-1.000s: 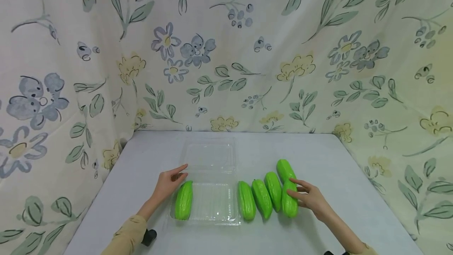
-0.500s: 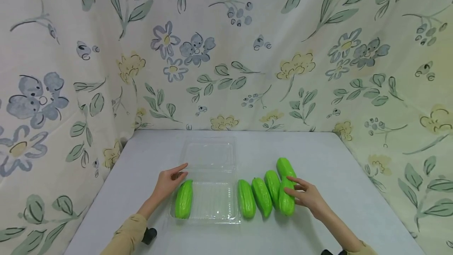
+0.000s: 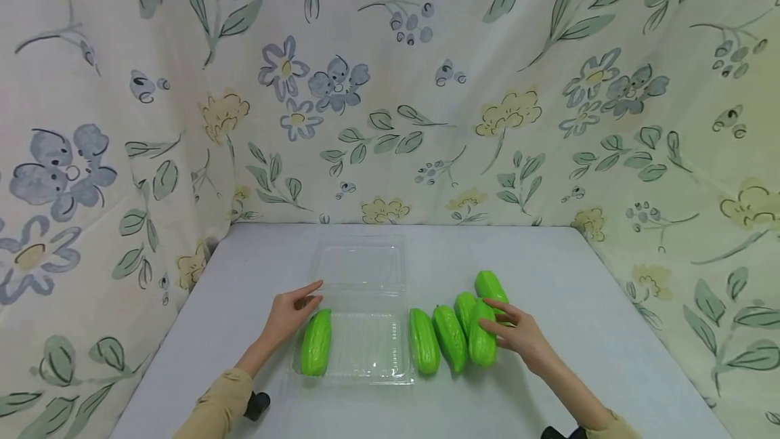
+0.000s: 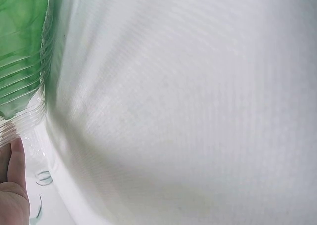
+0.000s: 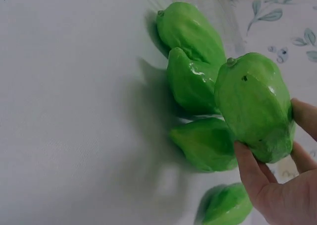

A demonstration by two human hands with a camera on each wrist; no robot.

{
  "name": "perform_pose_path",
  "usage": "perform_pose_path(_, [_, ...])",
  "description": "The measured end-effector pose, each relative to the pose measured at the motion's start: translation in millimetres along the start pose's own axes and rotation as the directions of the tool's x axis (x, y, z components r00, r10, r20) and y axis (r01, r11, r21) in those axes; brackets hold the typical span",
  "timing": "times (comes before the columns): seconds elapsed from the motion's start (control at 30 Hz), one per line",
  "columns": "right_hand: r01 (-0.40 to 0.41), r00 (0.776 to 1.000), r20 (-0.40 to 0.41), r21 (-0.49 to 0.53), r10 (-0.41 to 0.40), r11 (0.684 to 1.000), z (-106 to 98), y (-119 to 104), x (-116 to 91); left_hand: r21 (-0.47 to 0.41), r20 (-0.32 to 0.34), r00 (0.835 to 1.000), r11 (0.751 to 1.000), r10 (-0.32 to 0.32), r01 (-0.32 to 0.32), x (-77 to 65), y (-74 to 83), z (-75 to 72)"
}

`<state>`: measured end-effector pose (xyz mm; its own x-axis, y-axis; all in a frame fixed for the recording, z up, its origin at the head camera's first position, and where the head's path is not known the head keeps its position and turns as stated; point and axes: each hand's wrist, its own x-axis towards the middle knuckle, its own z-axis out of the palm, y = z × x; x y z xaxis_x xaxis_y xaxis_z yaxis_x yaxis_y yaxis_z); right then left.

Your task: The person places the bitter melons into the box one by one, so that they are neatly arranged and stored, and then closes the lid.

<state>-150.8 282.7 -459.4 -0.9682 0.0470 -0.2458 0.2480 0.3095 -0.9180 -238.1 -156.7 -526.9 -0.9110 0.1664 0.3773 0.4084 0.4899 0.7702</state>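
Observation:
My right hand [image 3: 523,339] grips a green bitter melon [image 5: 255,103] between thumb and fingers, held above the table in the right wrist view. In the head view it overlaps the melon [image 3: 464,309] to its left. My left hand [image 3: 289,315] lies at the left side of a clear plastic clamshell box [image 3: 370,351], fingers extended and fingertips right at its edge. One bitter melon [image 3: 316,344] lies lengthwise inside the box along its left wall. Only part of the left hand shows in the left wrist view, close to the ridged plastic.
Right of the box, two more bitter melons lie side by side, a nearer one [image 3: 424,343] and a pointed one [image 3: 449,339]. Another melon [image 3: 490,287] lies farther back. The box's lid [image 3: 359,266] is laid back flat on the white table [image 3: 262,256]. A floral curtain [image 3: 390,87] encloses the table.
My right hand has moved left with its melon, which now overlaps the neighbouring one and uncovers more of the rear melon. The left hand and box have stayed put.

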Motion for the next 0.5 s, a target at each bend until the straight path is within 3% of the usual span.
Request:
perform_pose_path(0.23, [-0.005, 1.000, -0.003, 0.006, 0.005, 1.000, 5, -5, -1, 0.000, 0.007, 1.000, 1.000, -0.019, 0.019, -0.3, 0.0, 0.3])
perform_pose_path(0.5, [-0.004, 1.000, 0.006, 0.049, 0.003, 0.999, 14, -11, 4, -0.001, 0.000, 1.000, 1.000, 0.010, -0.010, -0.3, -1.3, 0.5])
